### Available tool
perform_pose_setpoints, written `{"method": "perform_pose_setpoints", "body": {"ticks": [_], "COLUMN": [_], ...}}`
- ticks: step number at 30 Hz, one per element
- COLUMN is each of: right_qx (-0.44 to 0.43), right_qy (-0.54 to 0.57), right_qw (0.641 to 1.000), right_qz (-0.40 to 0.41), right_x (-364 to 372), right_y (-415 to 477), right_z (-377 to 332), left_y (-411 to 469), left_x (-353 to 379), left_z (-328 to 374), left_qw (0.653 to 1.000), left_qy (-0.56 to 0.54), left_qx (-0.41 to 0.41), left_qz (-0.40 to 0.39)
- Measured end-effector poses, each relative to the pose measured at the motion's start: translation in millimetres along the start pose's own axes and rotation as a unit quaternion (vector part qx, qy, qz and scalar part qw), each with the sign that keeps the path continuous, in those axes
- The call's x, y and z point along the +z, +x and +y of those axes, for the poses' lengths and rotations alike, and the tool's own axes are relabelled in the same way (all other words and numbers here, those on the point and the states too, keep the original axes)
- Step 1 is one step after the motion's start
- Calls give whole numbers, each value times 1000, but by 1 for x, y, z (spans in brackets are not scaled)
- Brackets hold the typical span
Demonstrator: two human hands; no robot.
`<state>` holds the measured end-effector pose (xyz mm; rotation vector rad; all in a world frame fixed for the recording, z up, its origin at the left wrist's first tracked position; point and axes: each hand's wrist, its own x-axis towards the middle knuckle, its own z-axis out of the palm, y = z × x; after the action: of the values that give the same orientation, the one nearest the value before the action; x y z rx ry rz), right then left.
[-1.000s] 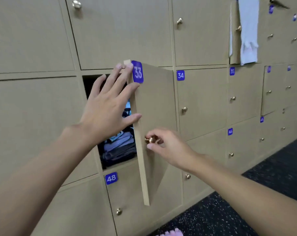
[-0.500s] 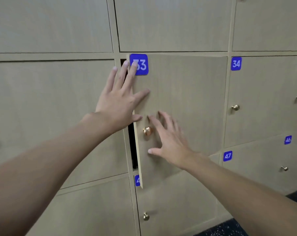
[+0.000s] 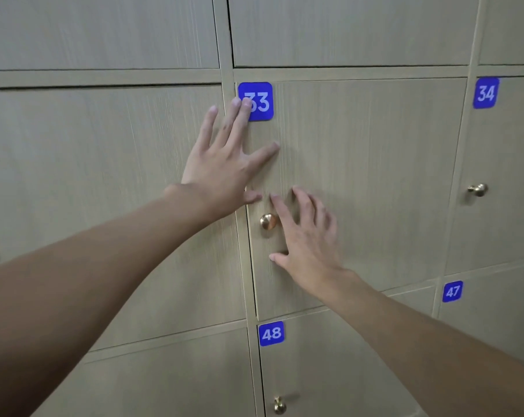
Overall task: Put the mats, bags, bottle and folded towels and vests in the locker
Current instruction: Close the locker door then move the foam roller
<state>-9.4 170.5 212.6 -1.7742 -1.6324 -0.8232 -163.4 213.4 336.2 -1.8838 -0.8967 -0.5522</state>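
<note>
Head view, door: the door (image 3: 360,152) of the locker (image 3: 384,242) tagged 33 (image 3: 262,100) stood wide open a second ago and was ajar half a second ago. It now lies flush in its frame, with no dark gap at its left edge.
Left hand: the left hand (image 3: 224,164) lies flat with its fingers spread, pressing the door's upper left corner. Its fingertips overlap the tag.
Right hand: the right hand (image 3: 305,236) has let go of the knob (image 3: 268,221). It is now splayed just beside the knob, fingers against the panel and gripping nothing.
Contents: dark folded things showed inside a second ago and are now hidden behind the door.
Meaning: stowing looks finished, with only a last push to seat the door.
</note>
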Motion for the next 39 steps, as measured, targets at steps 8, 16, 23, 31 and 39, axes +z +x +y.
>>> {"method": "perform_pose_setpoints", "body": {"ticks": [8,16,23,31,39], "right_qx": [3,-23,43,113,201], "right_qy": [-19,27,74,95,108], "right_qw": [1000,997,987,872,797], "right_qz": [20,-61,-135,-467,-559], "right_x": [14,-3,32,98,159], "right_y": [8,-16,-136,-310,-404], "right_z": [0,11,58,121,157], "left_y": [5,-22,-120,-247,-351], "left_x": [8,-10,5,95,187], "left_z": [-1,24,125,274,382], "left_qw": [1000,985,931,835,746], "left_qy": [-6,-154,-363,-381,-377], "left_qx": [-11,-79,-32,76,110], "left_qz": [-10,-8,1,-390,-538]}}
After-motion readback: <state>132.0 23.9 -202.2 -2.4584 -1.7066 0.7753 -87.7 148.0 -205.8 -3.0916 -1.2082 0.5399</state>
